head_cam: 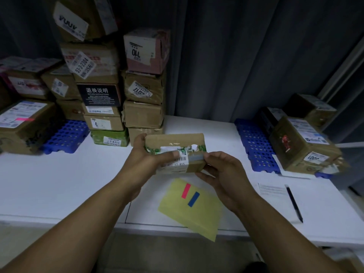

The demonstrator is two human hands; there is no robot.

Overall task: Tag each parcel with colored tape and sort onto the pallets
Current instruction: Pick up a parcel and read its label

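The person holds a small cardboard parcel (175, 140) in the air above the white table (59, 174), just over a yellow sheet (197, 213) that carries a pink strip (186, 191) and a blue strip (193, 199). The left hand (145, 156) grips the parcel's left end, thumb lying across the top by the printed label. The right hand (222, 170) pinches the right end, thumb and fingers closing on the edge where a pale bluish piece of tape (196, 157) sits on the cardboard.

From where I stand it looks like the tag is being pressed down, with sorting not yet done. The tape lies right beside the barcode, and I can't tell whether it overlaps it; if it does, the label may not scan. The surface there is torn and crinkled with old green wrap, so the strip may not bond well and an edge could lift.

The left pallet (67, 136) holds a box with a pink tag (24, 119), and the right pallet (254, 142) holds other boxes, so a hasty reach could put this one on the wrong side. The tall stack (141, 113) behind leans unevenly; a knock from an elbow could bring it down
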